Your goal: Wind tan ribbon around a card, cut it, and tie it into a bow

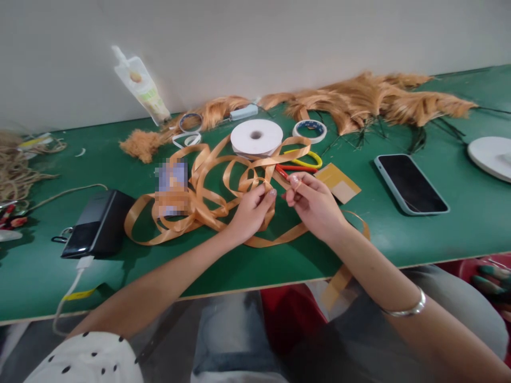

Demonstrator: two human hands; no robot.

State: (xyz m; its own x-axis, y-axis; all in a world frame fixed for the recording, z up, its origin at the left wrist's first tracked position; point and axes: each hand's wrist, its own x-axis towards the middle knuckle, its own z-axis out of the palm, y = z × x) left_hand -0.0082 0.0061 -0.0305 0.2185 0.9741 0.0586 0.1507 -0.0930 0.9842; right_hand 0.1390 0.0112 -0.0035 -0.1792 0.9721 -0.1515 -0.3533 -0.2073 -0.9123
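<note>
Over the table, my left hand [252, 206] is closed in a pinch on the orange ribbon [207, 154], a loop of which shows behind and below its fingertips. My right hand [313, 205] is apart from it, thumb and forefinger pressed together; a thin orange bit shows at the fingertips, too small to name. Loose ribbon coils spread left of my hands, and one length runs under my right wrist over the table edge. Just behind my hands lie a white spool [243, 139] and red and yellow handles [313, 159], partly covered by ribbon.
On the green table [403, 239], a phone [413, 183] and a card [337, 183] lie to the right, a black power bank [98, 223] to the left. Tape rolls [321, 137] and orange fibre bundles [351, 101] line the back. A white pouch [141, 88] leans on the wall.
</note>
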